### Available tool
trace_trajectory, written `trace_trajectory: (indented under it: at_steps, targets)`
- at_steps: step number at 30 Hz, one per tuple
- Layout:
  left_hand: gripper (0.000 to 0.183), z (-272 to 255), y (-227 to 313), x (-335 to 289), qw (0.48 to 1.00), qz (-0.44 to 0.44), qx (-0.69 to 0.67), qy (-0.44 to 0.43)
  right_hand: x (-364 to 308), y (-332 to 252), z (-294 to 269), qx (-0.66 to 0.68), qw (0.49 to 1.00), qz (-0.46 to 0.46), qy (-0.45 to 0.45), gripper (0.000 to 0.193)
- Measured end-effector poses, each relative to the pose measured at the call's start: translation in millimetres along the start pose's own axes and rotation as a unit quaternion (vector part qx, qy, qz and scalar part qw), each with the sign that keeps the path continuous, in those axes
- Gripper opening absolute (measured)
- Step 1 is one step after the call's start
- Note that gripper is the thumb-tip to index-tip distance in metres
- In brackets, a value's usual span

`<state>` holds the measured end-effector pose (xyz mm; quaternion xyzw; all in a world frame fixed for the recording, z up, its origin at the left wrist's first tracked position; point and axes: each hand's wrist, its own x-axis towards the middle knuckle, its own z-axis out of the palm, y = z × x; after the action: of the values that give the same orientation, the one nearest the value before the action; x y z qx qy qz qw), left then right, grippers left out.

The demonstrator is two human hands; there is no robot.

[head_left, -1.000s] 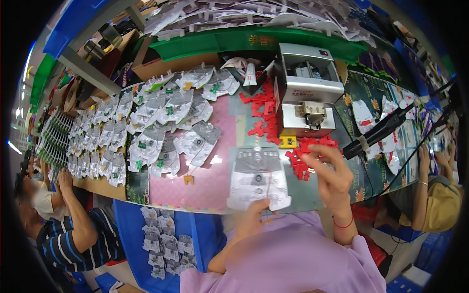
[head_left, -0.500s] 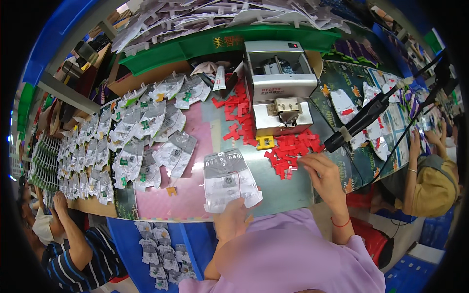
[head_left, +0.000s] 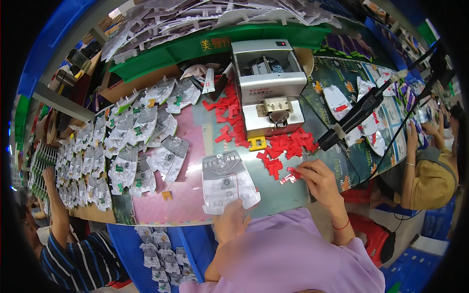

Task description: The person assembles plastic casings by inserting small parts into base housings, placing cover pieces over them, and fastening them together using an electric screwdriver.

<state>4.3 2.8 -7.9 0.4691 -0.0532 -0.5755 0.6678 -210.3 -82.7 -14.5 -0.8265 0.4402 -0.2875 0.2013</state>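
A pale grey-and-white plastic housing (head_left: 226, 182) lies on the table in front of me, with screw posts and a thin wire showing inside it. My left hand (head_left: 230, 222) is closed on its near edge, though the fingers are partly blurred. To the right, my right hand (head_left: 320, 183) has thumb and fingers together on a small red plastic piece (head_left: 293, 172). That piece is at the near edge of a pile of similar red pieces (head_left: 273, 152). A yellow bracket (head_left: 257, 143) rests between the pile and a silver machine (head_left: 271, 85).
Many similar housings (head_left: 128, 163) cover the left of the table. A black screwdriver (head_left: 352, 118) hangs over the right side. Behind stands a green bin (head_left: 171, 57) of white plastic parts. An orange clip (head_left: 167, 195) lies near the front. Other people sit at both sides.
My right hand has moved slightly down and left and now has a red piece at its fingertips. My left hand stays at the housing. The view has shifted a little.
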Motion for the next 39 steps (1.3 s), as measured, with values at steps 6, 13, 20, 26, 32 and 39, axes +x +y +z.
trace_trajectory:
  at_steps: [6,13,20,26,32,39]
  targets:
    - [0.045,1.3,-7.8,1.9,0.997,-0.04,-0.066,-0.003,-8.1,15.8,7.3,0.02,0.999,0.0,0.028,0.018]
    - [0.034,9.5,-14.5,-1.4,0.997,-0.039,-0.046,0.046,-8.3,14.0,11.1,0.019,0.999,0.023,0.035,0.015]
    - [0.005,10.8,-21.5,-5.0,0.992,0.01,0.099,0.071,11.5,-32.5,-5.8,0.006,0.997,-0.004,0.081,0.017]
    - [0.011,15.4,-25.0,-7.9,0.989,0.093,0.083,0.074,35.4,-86.8,-2.4,0.066,0.986,-0.13,0.081,0.025]
    - [0.014,11.8,-24.0,-9.9,0.988,0.141,0.04,0.047,46.6,-106.4,13.0,0.057,0.98,-0.182,0.06,0.024]
    - [0.018,8.8,-19.5,-10.1,0.964,0.23,0.133,0.013,46.3,-111.2,20.1,-0.002,0.98,-0.195,0.036,0.031]
